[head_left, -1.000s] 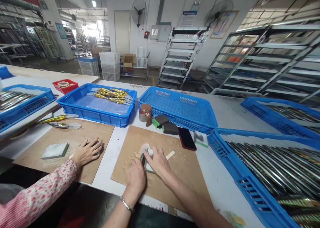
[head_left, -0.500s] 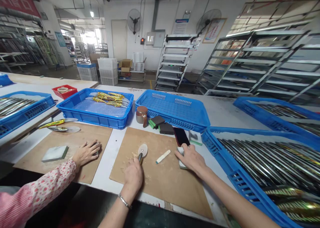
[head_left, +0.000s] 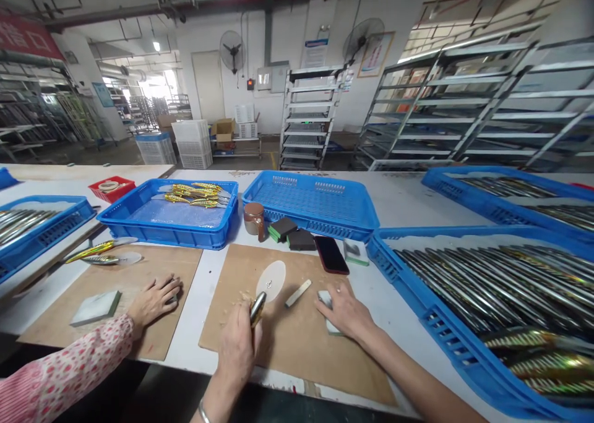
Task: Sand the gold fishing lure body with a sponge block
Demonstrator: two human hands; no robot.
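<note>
My left hand (head_left: 237,341) is closed round a fishing lure (head_left: 258,308) over the brown board (head_left: 306,361). A clear oval lip (head_left: 271,281) sticks out from the lure's end, tilted up. My right hand (head_left: 347,311) grips a pale grey sanding sponge (head_left: 335,329) at the board's right part, its fingers covering most of the sponge. Between my hands a short cream-coloured stick (head_left: 298,294) lies on the board. Beyond the right hand are a phone (head_left: 331,254) and a white-and-green sponge (head_left: 356,252).
A co-worker's hand (head_left: 155,300) rests on the left board near another sponge (head_left: 96,307). Dark sponges (head_left: 301,240) and a brown mug (head_left: 253,219) stand behind my board. Blue trays (head_left: 420,302) surround the workspace, several holding lures; a red basket (head_left: 112,191) sits farther left.
My left hand has turned the lure, so its body shows and the lip faces me more broadly. My right hand has drawn the sponge nearer, away from the phone. The view has shifted slightly.
</note>
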